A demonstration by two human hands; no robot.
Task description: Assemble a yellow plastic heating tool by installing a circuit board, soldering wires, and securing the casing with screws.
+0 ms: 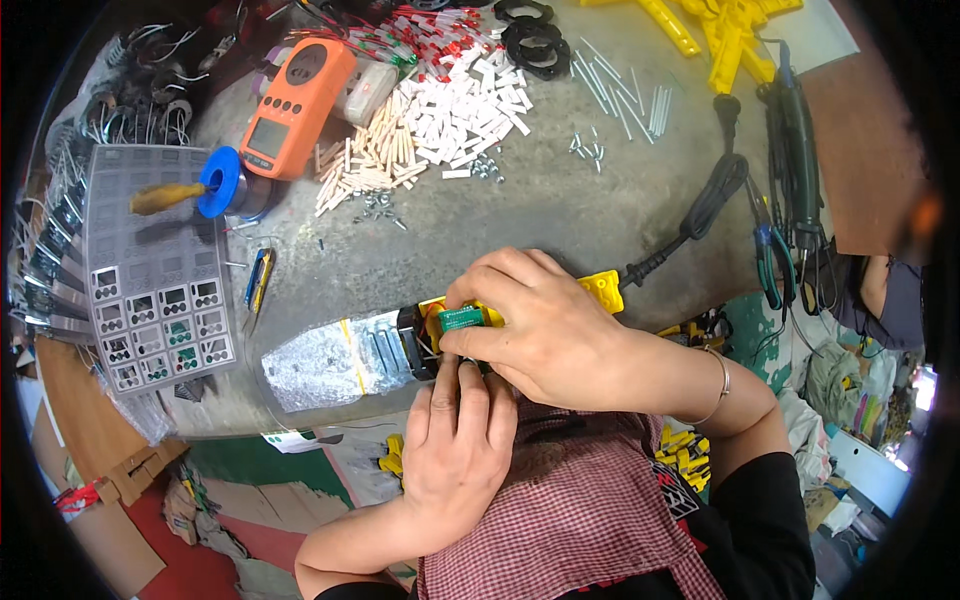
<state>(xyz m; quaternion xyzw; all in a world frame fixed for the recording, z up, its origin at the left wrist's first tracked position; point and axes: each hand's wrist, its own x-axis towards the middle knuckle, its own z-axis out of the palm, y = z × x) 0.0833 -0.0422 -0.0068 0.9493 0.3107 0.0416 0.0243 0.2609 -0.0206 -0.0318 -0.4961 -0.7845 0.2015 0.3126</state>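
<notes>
At the bench's near edge lies a yellow tool housing [603, 291] with a black collar [411, 340] and a front end wrapped in bubble wrap [318, 366]. A green circuit board [461, 319] shows inside the housing, with thin wires beside it. My right hand [545, 325] reaches over from the right, closed with thumb and fingers pinching around the board. My left hand [458, 440] holds the housing's near side, fingertips pressed close together beside the right thumb; its own thumb is hidden. A black power cord [690, 220] runs from the housing's right end.
Piles of white sleeves [470, 110], beige sticks [375, 150] and screws lie farther back. An orange meter [300, 105], a blue solder spool [222, 182] and a compartment tray [160, 270] stand left. A utility knife [261, 280] lies nearer. Pliers [770, 250] and yellow housings [735, 45] are right.
</notes>
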